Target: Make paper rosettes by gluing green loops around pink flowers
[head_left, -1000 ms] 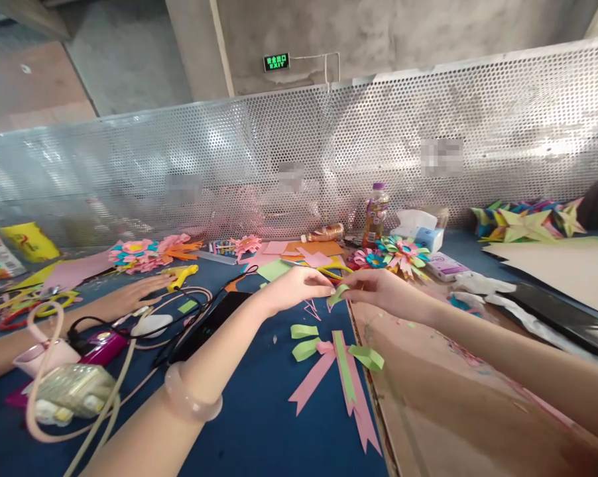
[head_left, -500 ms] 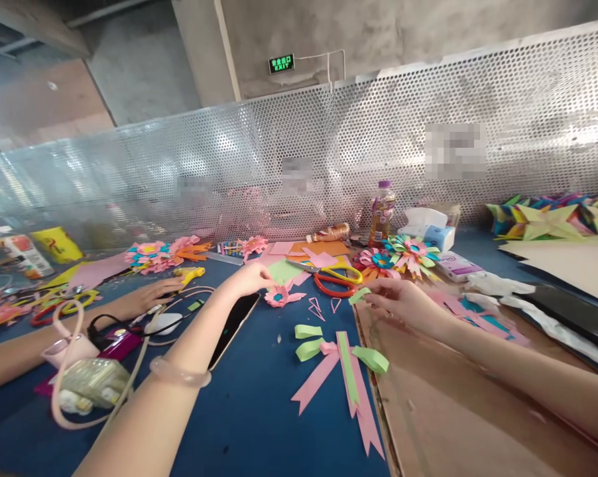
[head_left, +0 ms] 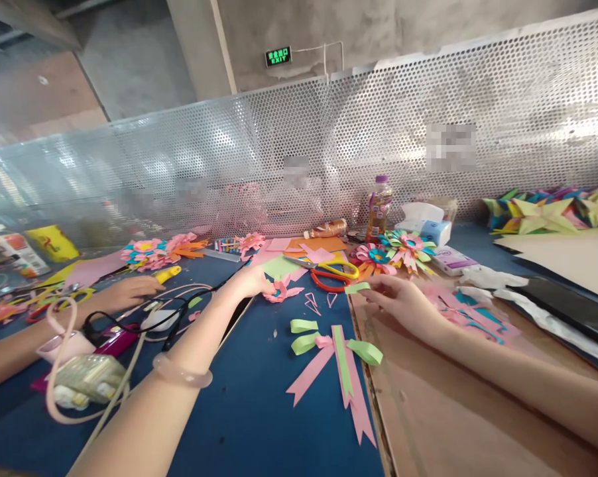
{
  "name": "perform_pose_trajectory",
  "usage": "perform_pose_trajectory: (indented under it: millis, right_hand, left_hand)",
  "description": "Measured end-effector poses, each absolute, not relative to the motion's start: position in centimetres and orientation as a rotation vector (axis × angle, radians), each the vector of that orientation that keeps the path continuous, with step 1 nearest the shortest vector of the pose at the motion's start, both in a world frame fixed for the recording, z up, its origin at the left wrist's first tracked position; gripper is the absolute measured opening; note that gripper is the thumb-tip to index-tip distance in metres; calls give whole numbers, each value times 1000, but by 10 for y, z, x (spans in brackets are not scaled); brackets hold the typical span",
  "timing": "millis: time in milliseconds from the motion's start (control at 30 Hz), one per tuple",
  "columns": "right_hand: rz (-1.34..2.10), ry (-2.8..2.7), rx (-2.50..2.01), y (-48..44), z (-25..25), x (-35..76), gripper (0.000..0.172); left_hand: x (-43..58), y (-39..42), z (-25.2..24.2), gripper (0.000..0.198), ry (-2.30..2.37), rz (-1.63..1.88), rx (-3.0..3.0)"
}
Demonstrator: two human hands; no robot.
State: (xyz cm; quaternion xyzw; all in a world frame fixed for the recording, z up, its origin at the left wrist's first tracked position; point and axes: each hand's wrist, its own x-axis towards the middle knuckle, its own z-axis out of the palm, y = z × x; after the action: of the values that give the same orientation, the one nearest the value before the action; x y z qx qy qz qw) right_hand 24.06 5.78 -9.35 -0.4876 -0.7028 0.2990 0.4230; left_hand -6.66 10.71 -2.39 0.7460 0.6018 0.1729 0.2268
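My left hand (head_left: 255, 282), with a pale bangle on its wrist, reaches forward over the blue table. Its fingertips are closed at the left edge of a small pink paper flower (head_left: 282, 291). Between the thumb and fingers of my right hand (head_left: 394, 298) is a short light-green paper strip (head_left: 357, 288). Nearer to me lie green paper loops (head_left: 303, 343) and pink ribbon tails (head_left: 313, 379), with a green strip (head_left: 342, 361) on one tail. Scissors with red and yellow handles (head_left: 335, 271) lie between my hands, behind pink paper scraps (head_left: 311, 303).
Another person's hand (head_left: 134, 291) is at the left, near a yellow tool (head_left: 168, 274), cables and a power bank (head_left: 117, 339). Paper flowers (head_left: 411, 250), a drink bottle (head_left: 379, 209) and tissues (head_left: 431, 232) stand at the back. Brown cardboard (head_left: 458, 397) covers the right side.
My left fingers have come down onto the pink flower. The green strip in my right hand has turned flatter. The other person's hand and the yellow tool have shifted left, and a black cable now shows.
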Motion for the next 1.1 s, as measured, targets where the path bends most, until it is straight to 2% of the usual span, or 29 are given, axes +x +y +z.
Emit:
perform_pose_trajectory:
  millis: [200,433,733,1100]
  right_hand:
    - [809,-1743,-1168,59,-97,241,36]
    - [813,-1771,-1158,54,-91,240,37]
    - [518,-1717,-1193,50,-90,239,32]
    - [417,-1875,-1053,44,-89,237,26]
  left_hand:
    - [-64,108,-11,21,1569,623,1999]
    - [-42,101,-3,24,1278,932,1652]
    - [0,85,-20,27,1020,854,1590]
    - [16,74,-21,25,1050,877,1607]
